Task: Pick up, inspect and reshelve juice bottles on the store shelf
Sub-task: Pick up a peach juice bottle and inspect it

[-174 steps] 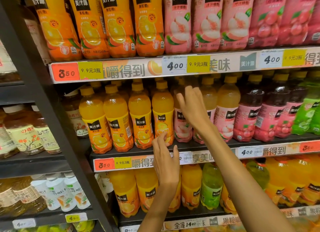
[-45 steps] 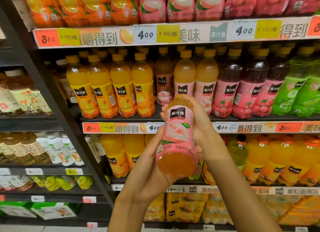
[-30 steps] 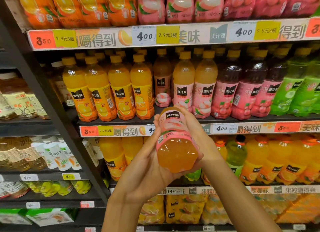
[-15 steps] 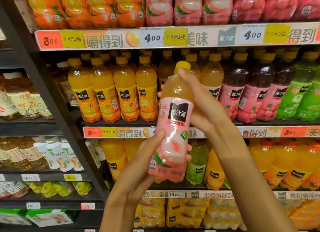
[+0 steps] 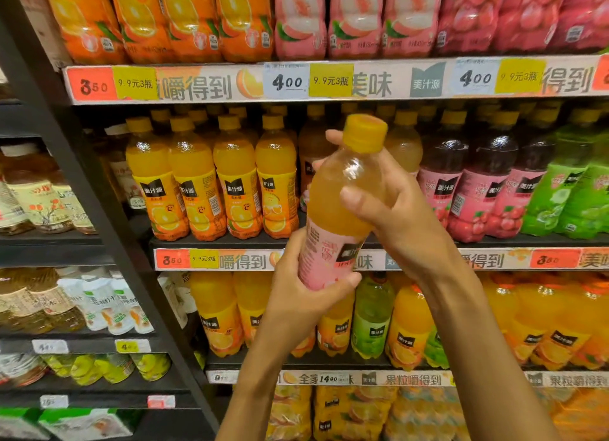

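Note:
I hold a peach juice bottle (image 5: pixel 339 210) with a pink label and a yellow cap in both hands, in front of the middle shelf (image 5: pixel 329 243). It stands nearly upright, its cap leaning slightly right. My left hand (image 5: pixel 296 292) cups its base and lower label. My right hand (image 5: pixel 395 210) wraps its upper body just below the cap. On the shelf behind, there is a gap in the front row between the orange juice bottles (image 5: pixel 214 183) and the remaining peach bottles (image 5: pixel 403 147).
Dark red juice bottles (image 5: pixel 478 183) and green ones (image 5: pixel 566 197) stand to the right. Larger bottles (image 5: pixel 296 15) fill the upper shelf. Orange and green bottles (image 5: pixel 372 315) sit below. A dark upright post (image 5: pixel 85 190) separates a left rack of tea bottles (image 5: pixel 36 197).
The bottle was tipped with its base toward me a second ago. It has since been raised and set upright, and turned so the label's side faces me.

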The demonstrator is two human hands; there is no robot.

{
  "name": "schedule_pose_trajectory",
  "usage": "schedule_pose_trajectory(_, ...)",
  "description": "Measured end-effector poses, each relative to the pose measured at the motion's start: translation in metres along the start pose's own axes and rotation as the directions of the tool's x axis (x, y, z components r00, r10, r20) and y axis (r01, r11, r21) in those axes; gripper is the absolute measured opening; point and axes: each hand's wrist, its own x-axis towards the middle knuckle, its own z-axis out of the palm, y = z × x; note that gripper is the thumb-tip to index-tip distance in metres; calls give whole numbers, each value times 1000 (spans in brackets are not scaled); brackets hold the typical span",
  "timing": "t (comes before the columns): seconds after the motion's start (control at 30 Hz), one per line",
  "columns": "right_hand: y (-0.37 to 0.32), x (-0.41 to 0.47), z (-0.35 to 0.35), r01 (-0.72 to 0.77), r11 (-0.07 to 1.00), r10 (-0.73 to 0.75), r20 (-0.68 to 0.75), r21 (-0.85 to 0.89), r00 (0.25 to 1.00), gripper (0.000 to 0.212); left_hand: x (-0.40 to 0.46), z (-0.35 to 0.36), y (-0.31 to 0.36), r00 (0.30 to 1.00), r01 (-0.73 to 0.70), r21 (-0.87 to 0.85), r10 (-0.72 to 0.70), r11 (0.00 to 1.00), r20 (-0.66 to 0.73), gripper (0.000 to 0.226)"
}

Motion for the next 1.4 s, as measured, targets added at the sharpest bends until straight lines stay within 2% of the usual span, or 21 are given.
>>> schedule_pose_trajectory(0.1, 4, -10, 0, 48, 999, -47, 47, -5, 998, 49, 6, -3, -9, 997, -45, 65, 49, 997, -67, 69)
schedule_pose_trajectory(0.33, 3, -24, 5, 227, 966, -196, 228, -121, 954, 38, 13, -3, -16, 994, -44, 131, 57, 990, -97, 62)
schedule_pose_trajectory(0.43, 3, -26, 6, 244, 961, -211, 227, -128, 951, 37, 11, -4, -18, 998, -14, 121, 21, 993, -57, 58)
schedule_pose_trajectory(0.53, 6, -21, -1, 174, 984, -162, 195, -47, 967, 38, 7, -11, -19, 998, 19, 117, -26, 993, 52, 48)
schedule_pose_trajectory(0.6, 8, -14, -6, 88, 992, -103, 194, 85, 976, 42, 1, -14, -19, 987, 40, 132, -60, 990, 151, 52)
schedule_pose_trajectory(0.7, 12, -6, -7, -73, 962, -1, 269, 264, 963, 49, -7, -12, -21, 960, 114, 119, -141, 986, 244, 57)
schedule_pose_trajectory(0.8, 19, -4, -5, -202, 921, 79, 348, 334, 934, 39, -10, -4, -25, 950, 173, 112, -196, 978, 244, 57)
schedule_pose_trajectory(0.87, 20, -4, -5, -192, 932, 107, 273, 307, 956, 27, -10, -3, -30, 953, 201, 41, -205, 979, 222, 61)
schedule_pose_trajectory(0.93, 18, -5, -5, -137, 941, 108, 111, 309, 988, 19, -10, -2, -35, 965, 187, -46, -175, 981, 194, 68)
schedule_pose_trajectory(1.03, 17, -3, 0, -61, 926, 116, -127, 372, 985, 19, -12, 3, -33, 984, 155, -164, -138, 974, 112, 63)
schedule_pose_trajectory(1.1, 16, -2, 3, -49, 926, 136, -211, 374, 968, 21, -12, 5, -30, 991, 133, -216, -124, 967, 53, 60)
schedule_pose_trajectory(1.2, 14, 0, -1, -49, 884, 137, -158, 465, 978, 30, -13, 0, -31, 993, 119, -265, -109, 957, 51, 61)
schedule_pose_trajectory(1.3, 16, 3, -6, -72, 898, 125, -93, 433, 988, 43, -17, -2, -29, 970, 242, -356, -212, 902, 121, 75)
schedule_pose_trajectory(1.4, 20, 5, -3, -111, 847, 135, -9, 520, 991, 52, -19, 1, -32, 957, 268, -341, -208, 901, 201, 66)
